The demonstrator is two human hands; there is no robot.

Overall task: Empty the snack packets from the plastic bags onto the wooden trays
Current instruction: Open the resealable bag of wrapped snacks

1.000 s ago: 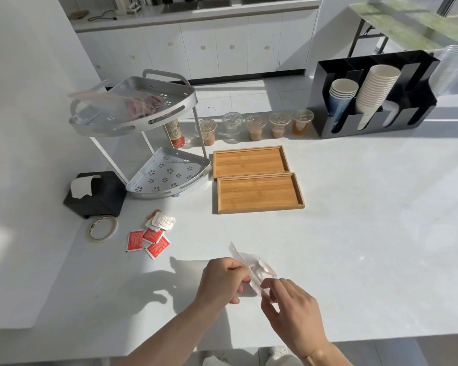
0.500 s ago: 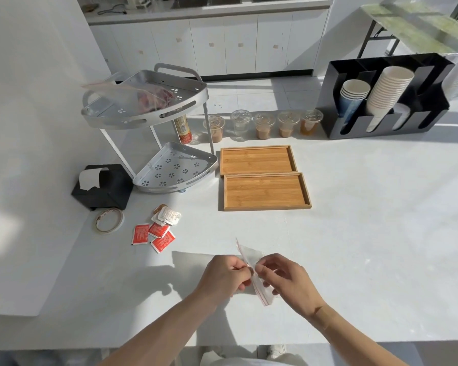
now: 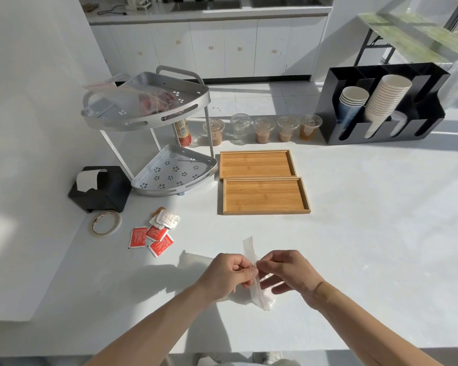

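A small clear zip bag [image 3: 259, 294] with a red seal line is held upright near the table's front edge. My left hand [image 3: 229, 274] and my right hand [image 3: 288, 272] pinch its top edge from either side. Two bare wooden trays lie side by side beyond it: a far tray [image 3: 257, 164] and a near tray [image 3: 265, 195]. Several red and white snack packets [image 3: 154, 231] lie loose on the table to the left. Another clear plastic bag [image 3: 140, 99] with red contents rests on the top shelf of a metal rack.
The grey two-tier rack [image 3: 169, 175] stands left of the trays. A black tissue holder [image 3: 101, 190] and a tape roll [image 3: 106, 223] lie further left. Several lidded drink cups [image 3: 263, 129] line the back. A black cup dispenser [image 3: 381, 107] stands at the back right.
The bag has turned edge-on and more upright between my hands. My right hand has shifted up to the bag's top edge, opposite my left.
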